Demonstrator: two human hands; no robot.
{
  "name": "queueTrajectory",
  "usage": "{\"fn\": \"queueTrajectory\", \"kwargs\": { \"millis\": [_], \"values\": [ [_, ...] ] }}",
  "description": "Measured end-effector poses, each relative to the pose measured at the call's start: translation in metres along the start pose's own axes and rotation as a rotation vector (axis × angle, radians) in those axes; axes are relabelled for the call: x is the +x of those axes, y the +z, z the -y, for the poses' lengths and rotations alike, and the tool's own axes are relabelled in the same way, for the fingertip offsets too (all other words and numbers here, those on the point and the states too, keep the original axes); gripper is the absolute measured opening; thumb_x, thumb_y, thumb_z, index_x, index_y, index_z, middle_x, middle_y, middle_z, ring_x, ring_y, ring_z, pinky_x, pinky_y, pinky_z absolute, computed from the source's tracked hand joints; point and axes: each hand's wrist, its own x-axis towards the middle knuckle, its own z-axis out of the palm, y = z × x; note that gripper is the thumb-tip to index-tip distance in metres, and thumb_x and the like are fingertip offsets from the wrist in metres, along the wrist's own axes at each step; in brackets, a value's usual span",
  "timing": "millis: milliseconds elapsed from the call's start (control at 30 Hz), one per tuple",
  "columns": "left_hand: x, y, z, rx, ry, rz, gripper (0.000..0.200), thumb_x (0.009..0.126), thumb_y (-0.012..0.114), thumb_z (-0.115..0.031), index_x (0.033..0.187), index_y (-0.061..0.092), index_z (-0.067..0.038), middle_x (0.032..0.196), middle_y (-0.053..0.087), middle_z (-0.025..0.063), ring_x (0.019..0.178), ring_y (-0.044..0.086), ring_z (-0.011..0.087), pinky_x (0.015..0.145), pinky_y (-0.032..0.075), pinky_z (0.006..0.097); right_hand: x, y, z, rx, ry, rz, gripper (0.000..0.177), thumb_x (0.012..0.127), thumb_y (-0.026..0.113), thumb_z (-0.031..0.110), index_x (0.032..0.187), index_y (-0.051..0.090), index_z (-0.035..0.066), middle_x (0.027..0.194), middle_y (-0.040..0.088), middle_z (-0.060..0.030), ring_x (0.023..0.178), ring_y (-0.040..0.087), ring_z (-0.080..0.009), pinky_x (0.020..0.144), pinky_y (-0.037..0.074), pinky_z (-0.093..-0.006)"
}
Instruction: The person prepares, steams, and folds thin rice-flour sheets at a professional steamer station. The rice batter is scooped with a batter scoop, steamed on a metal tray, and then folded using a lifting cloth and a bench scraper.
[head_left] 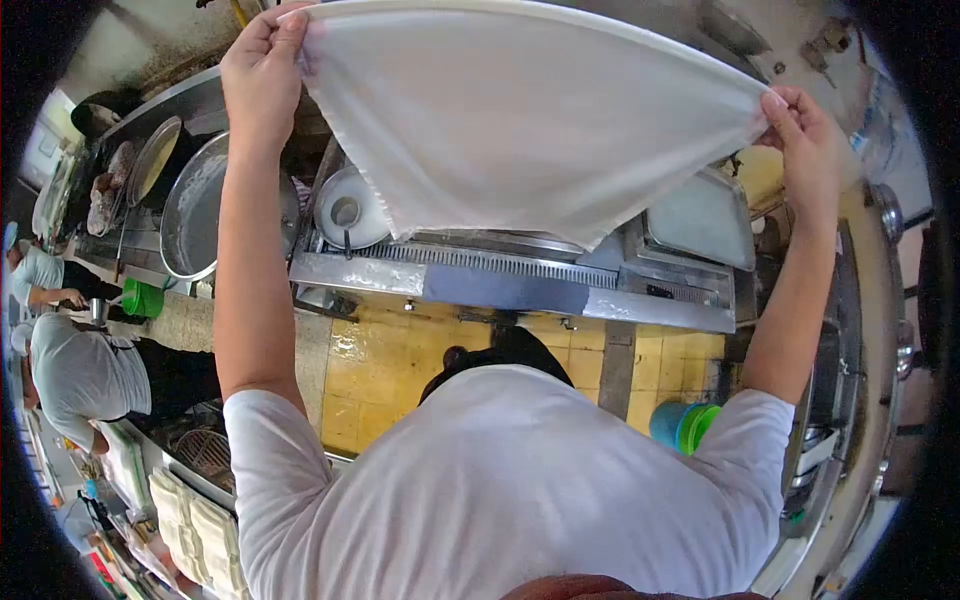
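A white cloth is stretched wide in the air above a metal cooking counter. My left hand pinches its upper left corner, and my right hand grips the right corner. The cloth's lower edge hangs loose and hides part of the counter. Below its left side is a white round dish with a small ladle in it. Beneath its right side lies a rectangular metal tray.
Large metal pan and dark pot stand at the left. Two people are further left, near a green bucket. Another green bucket is on the yellow floor at the right.
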Motion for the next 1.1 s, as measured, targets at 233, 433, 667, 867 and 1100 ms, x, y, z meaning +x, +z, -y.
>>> {"fn": "queueTrajectory", "kwargs": {
  "millis": [233, 433, 667, 867, 1100],
  "values": [
    [-0.027, 0.01, 0.036, 0.061, -0.096, 0.006, 0.019, 0.101, 0.061, -0.013, 0.107, 0.07, 0.003, 0.086, 0.067, -0.0011, 0.075, 0.057, 0.0046, 0.068, 0.046, 0.0205, -0.022, 0.045, -0.04, -0.047, 0.158, -0.007, 0.014, 0.099, 0.062, 0.015, 0.105, 0.065, 0.002, 0.088, 0.065, -0.0005, 0.078, 0.062, -0.0085, 0.069, 0.051, -0.0241],
    [-0.115, 0.044, 0.2, 0.328, -0.527, 0.224, 0.015, 0.096, 0.064, -0.013, 0.1, 0.072, -0.001, 0.087, 0.071, 0.0065, 0.077, 0.064, 0.0169, 0.07, 0.05, 0.0307, -0.054, 0.163, -0.235, -0.066, 0.362, 0.116, 0.017, 0.091, 0.064, 0.014, 0.098, 0.07, 0.0, 0.083, 0.071, -0.0124, 0.076, 0.068, -0.0201, 0.069, 0.055, -0.0367],
    [-0.204, 0.079, 0.359, 0.76, -0.432, 0.251, 0.025, 0.086, 0.072, -0.028, 0.096, 0.076, -0.005, 0.106, 0.072, 0.0177, 0.095, 0.068, 0.0381, 0.085, 0.053, 0.0433, -0.078, 0.278, -0.374, -0.344, 0.479, -0.005, 0.02, 0.081, 0.069, 0.019, 0.089, 0.074, 0.002, 0.088, 0.071, -0.021, 0.084, 0.069, -0.0378, 0.079, 0.054, -0.0452],
    [-0.184, 0.111, 0.369, 0.835, -0.41, 0.137, 0.02, 0.083, 0.074, -0.027, 0.089, 0.078, -0.008, 0.107, 0.072, 0.0157, 0.099, 0.066, 0.036, 0.09, 0.051, 0.0422, -0.038, 0.292, -0.408, -0.468, 0.419, 0.038, 0.017, 0.08, 0.07, 0.018, 0.082, 0.072, 0.001, 0.092, 0.069, -0.0205, 0.092, 0.066, -0.0369, 0.084, 0.051, -0.0461],
    [-0.139, 0.143, 0.412, 1.032, -0.313, 0.189, 0.023, 0.081, 0.073, -0.033, 0.089, 0.08, -0.014, 0.121, 0.066, 0.0105, 0.115, 0.058, 0.0341, 0.101, 0.042, 0.0514, 0.024, 0.305, -0.438, -0.602, 0.281, -0.005, 0.02, 0.078, 0.073, 0.022, 0.084, 0.074, 0.003, 0.092, 0.07, -0.0193, 0.093, 0.066, -0.0381, 0.088, 0.052, -0.0459]
  ]
}}
